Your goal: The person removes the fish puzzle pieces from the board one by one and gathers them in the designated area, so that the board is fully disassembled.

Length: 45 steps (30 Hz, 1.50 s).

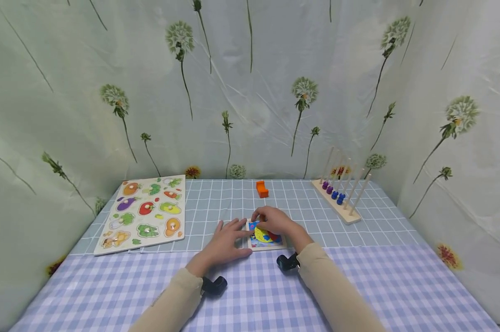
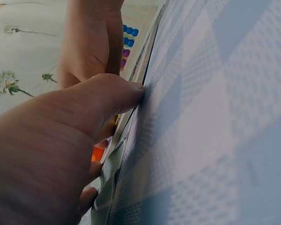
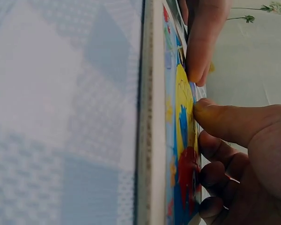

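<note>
A small framed picture puzzle point(image 1: 263, 235) lies on the table, showing a yellow shape point(image 3: 182, 86) and a red one point(image 3: 187, 173) on blue. My left hand point(image 1: 226, 242) spreads its straight fingers at the puzzle's left side, one fingertip over the picture and the thumb at the near left corner. Over the puzzle arches my right hand point(image 1: 276, 221), fingers bent, with thumb and fingertips at the picture's surface. In the right wrist view the thumb point(image 3: 225, 117) meets the yellow part. I cannot tell whether a piece is pinched there.
Behind the puzzle sits a small orange block point(image 1: 262, 189). A vegetable peg board point(image 1: 108, 244) lies at the left. At the back right stands a wooden peg rack point(image 1: 351, 216) with upright rods and purple and blue beads. A flowered curtain point(image 1: 250, 92) hangs behind the table.
</note>
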Tool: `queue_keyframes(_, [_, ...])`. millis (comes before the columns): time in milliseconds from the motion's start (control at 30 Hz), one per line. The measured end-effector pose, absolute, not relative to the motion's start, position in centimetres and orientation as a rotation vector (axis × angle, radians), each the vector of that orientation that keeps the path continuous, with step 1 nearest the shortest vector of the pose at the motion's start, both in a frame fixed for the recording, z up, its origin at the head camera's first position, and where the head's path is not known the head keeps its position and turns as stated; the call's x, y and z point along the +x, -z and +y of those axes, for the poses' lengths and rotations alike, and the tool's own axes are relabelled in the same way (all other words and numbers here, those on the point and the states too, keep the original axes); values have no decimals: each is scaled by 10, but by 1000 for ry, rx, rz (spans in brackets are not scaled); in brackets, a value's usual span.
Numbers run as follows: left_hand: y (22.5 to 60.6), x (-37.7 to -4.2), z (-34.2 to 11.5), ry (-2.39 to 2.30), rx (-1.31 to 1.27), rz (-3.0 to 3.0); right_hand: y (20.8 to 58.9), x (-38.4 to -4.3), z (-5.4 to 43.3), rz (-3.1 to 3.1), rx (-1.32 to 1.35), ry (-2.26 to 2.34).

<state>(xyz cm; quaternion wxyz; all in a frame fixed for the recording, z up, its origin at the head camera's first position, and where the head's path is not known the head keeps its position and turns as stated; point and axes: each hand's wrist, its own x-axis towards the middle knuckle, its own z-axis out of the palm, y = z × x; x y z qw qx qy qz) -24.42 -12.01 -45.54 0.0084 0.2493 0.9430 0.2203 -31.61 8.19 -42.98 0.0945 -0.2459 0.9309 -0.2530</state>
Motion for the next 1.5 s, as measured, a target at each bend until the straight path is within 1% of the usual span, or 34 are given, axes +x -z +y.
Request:
queue_keyframes(767, [461, -244, -120, -687, 760, 3012, 428, -315, 76, 2749, -628, 807])
queue_keyframes(1100, [462, -246, -120, -718, 780, 3009, 432, -312, 77, 2777, -736, 737])
queue_keyframes(1500, [460, -247, -119, -695, 778, 3005, 436, -311, 80, 2808, -746, 747])
